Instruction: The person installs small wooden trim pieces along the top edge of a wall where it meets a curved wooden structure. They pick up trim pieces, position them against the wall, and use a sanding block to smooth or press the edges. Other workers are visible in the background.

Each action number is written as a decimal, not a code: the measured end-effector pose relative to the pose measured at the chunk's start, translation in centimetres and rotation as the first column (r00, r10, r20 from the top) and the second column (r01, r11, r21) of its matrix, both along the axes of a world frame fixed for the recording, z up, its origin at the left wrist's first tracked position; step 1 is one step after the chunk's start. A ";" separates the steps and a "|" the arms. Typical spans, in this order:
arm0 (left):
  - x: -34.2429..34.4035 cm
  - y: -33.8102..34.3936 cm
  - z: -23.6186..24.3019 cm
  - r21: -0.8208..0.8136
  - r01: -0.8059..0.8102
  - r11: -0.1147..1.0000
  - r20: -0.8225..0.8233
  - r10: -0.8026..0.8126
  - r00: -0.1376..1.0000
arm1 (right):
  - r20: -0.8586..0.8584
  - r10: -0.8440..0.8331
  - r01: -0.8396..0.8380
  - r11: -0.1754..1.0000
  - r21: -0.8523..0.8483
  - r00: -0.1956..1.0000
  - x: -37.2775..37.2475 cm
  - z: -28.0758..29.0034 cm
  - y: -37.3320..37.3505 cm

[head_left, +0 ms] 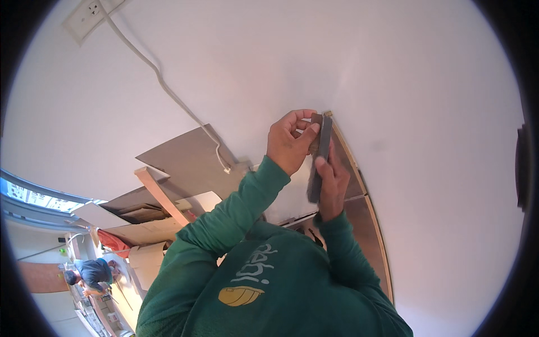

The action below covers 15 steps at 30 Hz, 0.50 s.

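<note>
My right hand [333, 178] is closed round a long dark grey bar [320, 168], its thumb lying along the face. The bar stands nearly upright in front of my chest. Close against its upper end, my left hand [289, 141] pinches a small brown piece [316, 118] that looks like wood, between thumb and fingers. The two pieces are side by side and seem to touch. Part of the brown piece is hidden behind my left thumb, and most of my right fingers are behind the bar.
A brown panel with a light wooden edge [366, 194] runs beside my right arm. Cardboard sheets [185, 147] and a wooden strip [160, 194] lean at the left. A white cable [160, 78] hangs from a wall outlet [90, 14]. Another person [92, 274] works at a far-left table.
</note>
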<state>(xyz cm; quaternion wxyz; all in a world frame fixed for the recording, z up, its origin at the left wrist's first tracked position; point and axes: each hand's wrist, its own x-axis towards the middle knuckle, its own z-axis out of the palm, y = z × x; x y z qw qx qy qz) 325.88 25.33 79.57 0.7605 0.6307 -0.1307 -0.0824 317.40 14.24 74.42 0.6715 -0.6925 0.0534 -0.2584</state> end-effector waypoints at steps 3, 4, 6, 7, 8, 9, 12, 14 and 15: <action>-1.5 0.7 -0.4 0.049 0.046 0.998 -0.001 -0.046 0.999 | -0.034 0.022 -0.020 0.997 0.069 0.999 3.9 4.3 -1.3; -1.9 0.6 -0.4 0.049 0.057 0.997 0.002 -0.057 0.998 | -0.073 0.033 -0.031 0.999 0.025 0.997 5.5 6.1 -2.5; -2.1 0.3 0.0 0.054 0.058 0.997 0.004 -0.058 0.998 | -0.021 0.045 -0.044 0.997 0.059 0.999 7.0 7.0 -3.4; -2.1 0.1 0.3 0.052 0.061 0.997 0.007 -0.061 0.998 | 0.066 0.035 -0.044 0.990 0.131 0.997 7.3 7.0 -3.7; -2.1 0.0 0.3 0.035 0.066 0.997 -0.004 -0.066 0.998 | 0.152 0.021 -0.052 0.978 0.201 0.988 7.5 6.9 -3.9; -2.1 0.3 0.2 0.016 0.052 0.998 -0.013 -0.052 0.999 | 0.151 0.020 -0.050 0.979 0.198 0.988 7.6 6.5 -4.3; -2.1 0.4 0.1 0.007 0.039 0.999 -0.034 -0.038 0.999 | 0.110 0.021 -0.048 0.967 0.249 0.994 6.6 5.6 -6.2; -2.1 0.3 0.2 0.014 0.044 0.999 -0.029 -0.044 0.999 | 0.051 0.053 -0.067 0.936 0.346 0.997 6.1 5.9 -6.4; -2.0 0.3 0.2 0.020 0.048 0.999 -0.020 -0.048 0.999 | 0.060 0.072 -0.088 0.933 0.350 0.996 6.0 6.4 -6.0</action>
